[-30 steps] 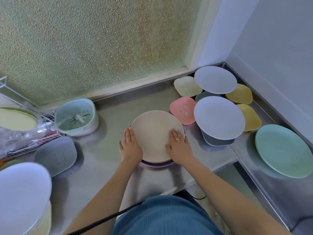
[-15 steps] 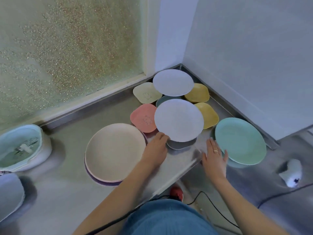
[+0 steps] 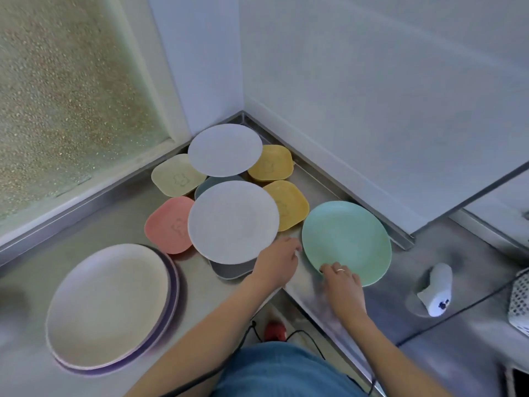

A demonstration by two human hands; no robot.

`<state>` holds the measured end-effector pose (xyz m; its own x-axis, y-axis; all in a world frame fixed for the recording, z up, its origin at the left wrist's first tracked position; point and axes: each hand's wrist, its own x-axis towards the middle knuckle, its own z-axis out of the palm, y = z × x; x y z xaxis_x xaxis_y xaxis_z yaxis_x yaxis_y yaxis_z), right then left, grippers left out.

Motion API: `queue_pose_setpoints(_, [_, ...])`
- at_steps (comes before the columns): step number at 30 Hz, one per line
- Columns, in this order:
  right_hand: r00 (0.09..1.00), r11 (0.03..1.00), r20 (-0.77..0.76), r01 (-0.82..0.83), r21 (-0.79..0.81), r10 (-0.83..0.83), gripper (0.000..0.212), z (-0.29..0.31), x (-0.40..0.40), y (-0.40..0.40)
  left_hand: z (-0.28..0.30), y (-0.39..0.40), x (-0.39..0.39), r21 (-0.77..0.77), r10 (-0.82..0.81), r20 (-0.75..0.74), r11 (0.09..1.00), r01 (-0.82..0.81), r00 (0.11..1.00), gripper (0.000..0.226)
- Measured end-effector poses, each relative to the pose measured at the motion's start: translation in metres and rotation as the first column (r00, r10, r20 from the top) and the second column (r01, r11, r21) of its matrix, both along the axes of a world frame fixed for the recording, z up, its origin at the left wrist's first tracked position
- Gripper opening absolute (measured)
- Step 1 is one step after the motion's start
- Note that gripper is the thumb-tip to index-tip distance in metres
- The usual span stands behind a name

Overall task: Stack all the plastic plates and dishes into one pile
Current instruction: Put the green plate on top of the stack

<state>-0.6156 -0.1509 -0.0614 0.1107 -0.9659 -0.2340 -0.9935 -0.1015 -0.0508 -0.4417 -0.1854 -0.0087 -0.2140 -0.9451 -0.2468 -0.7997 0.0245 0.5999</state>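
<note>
A large mint-green plate [image 3: 347, 242] lies on the steel counter [image 3: 315, 290] to the right. My right hand [image 3: 342, 283] has its fingers curled onto the plate's near-left rim. My left hand [image 3: 276, 263] reaches between the green plate and a white round plate [image 3: 233, 222], fingertips close to the green plate's left edge. At the lower left sits the pile, a beige plate [image 3: 108, 308] on purple ones. The white plate rests on a grey dish [image 3: 229, 271]. Behind it are a pink dish [image 3: 167, 224], a cream dish [image 3: 174, 179], two yellow dishes [image 3: 272, 163] and another white plate [image 3: 224, 149].
Two walls meet in the corner behind the dishes, and a raised steel ledge [image 3: 372, 213] runs behind the green plate. A white bottle-like object [image 3: 435, 290] lies on the right counter beside a black cable and a white perforated basket [image 3: 519, 303]. The counter's inner edge drops off below my hands.
The view has swung right. My left hand left the white plate's near rim and moved right toward the green plate. My right hand moved from beside the green plate onto its rim.
</note>
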Motion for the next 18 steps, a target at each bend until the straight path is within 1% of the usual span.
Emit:
queue_pose_setpoints(3, [0.994,0.995,-0.066,-0.093,-0.023,0.091,0.039,0.0,-0.005,-0.005,0.001,-0.007,-0.007,0.0,0.096,-0.004,0.995,-0.096,0.995,0.027])
queue_pose_setpoints(4, [0.992,0.991,-0.074,-0.108,-0.074,0.103,0.039,-0.002,-0.007,-0.005,0.001,-0.01,-0.007,-0.004,0.136,-0.016,0.991,-0.136,0.991,0.026])
queue_pose_setpoints(6, [0.993,0.959,-0.039,-0.122,-0.256,0.116,0.028,-0.004,-0.01,-0.001,0.004,-0.018,-0.006,-0.017,0.218,-0.039,0.976,-0.219,0.975,0.022])
queue_pose_setpoints(7, [0.993,0.931,0.0,-0.108,-0.348,0.116,0.024,-0.004,-0.012,0.001,0.007,-0.022,-0.005,-0.018,0.258,-0.052,0.966,-0.259,0.965,0.024])
queue_pose_setpoints(8, [0.991,0.9,0.043,-0.093,-0.425,0.123,0.025,-0.003,-0.012,0.003,0.011,-0.025,-0.003,-0.009,0.298,-0.071,0.954,-0.3,0.952,0.028])
queue_pose_setpoints(9, [0.987,0.863,0.076,-0.089,-0.497,0.145,0.028,-0.003,-0.011,0.004,0.017,-0.028,-0.002,0.015,0.344,-0.097,0.939,-0.344,0.934,0.035])
queue_pose_setpoints(11, [0.967,0.805,0.126,-0.108,-0.584,0.221,0.029,0.0,-0.003,0.005,0.025,-0.033,0.004,0.055,0.438,-0.155,0.899,-0.435,0.885,0.047])
queue_pose_setpoints(13, [0.937,0.757,0.152,-0.15,-0.636,0.314,0.029,0.006,0.01,0.003,0.028,-0.037,0.015,0.081,0.533,-0.188,0.845,-0.528,0.825,0.054])
queue_pose_setpoints(16, [0.88,0.706,0.198,-0.192,-0.682,0.431,0.024,0.017,0.034,-0.007,0.029,-0.04,0.04,0.121,0.651,-0.244,0.756,-0.644,0.718,0.047])
queue_pose_setpoints(18, [0.838,0.669,0.188,-0.252,-0.699,0.512,0.023,0.022,0.053,-0.012,0.029,-0.036,0.063,0.091,0.693,-0.234,0.714,-0.694,0.682,0.041])
